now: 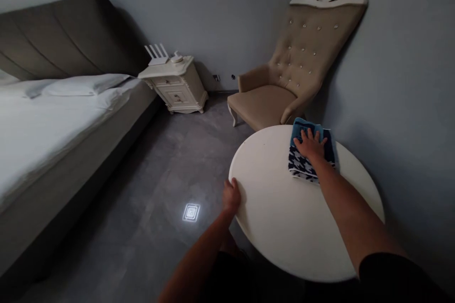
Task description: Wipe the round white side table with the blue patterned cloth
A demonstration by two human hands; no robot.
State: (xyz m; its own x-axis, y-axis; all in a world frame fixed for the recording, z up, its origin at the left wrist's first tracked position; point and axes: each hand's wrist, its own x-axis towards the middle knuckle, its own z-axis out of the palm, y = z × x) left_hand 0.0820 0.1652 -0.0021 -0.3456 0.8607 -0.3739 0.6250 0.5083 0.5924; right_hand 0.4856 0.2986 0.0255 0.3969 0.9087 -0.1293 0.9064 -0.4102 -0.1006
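A round white table [284, 218] stands before me. On its far right part lies a folded towel [302, 163], blue at the top with a dark and white houndstooth pattern below. My right hand [311, 144] rests flat on the towel with its fingers spread. At the table's left edge, my left hand [232, 196] grips the rim, thumb on top; its other fingers are mostly hidden on the outer side.
A tan tufted armchair [263, 104] stands just behind the table, near the right wall. A white nightstand [181, 87] bears a router [157, 55]. The bed [46, 128] fills the left side. Grey floor [159, 170] lies between, with a bright square light pattern [191, 212].
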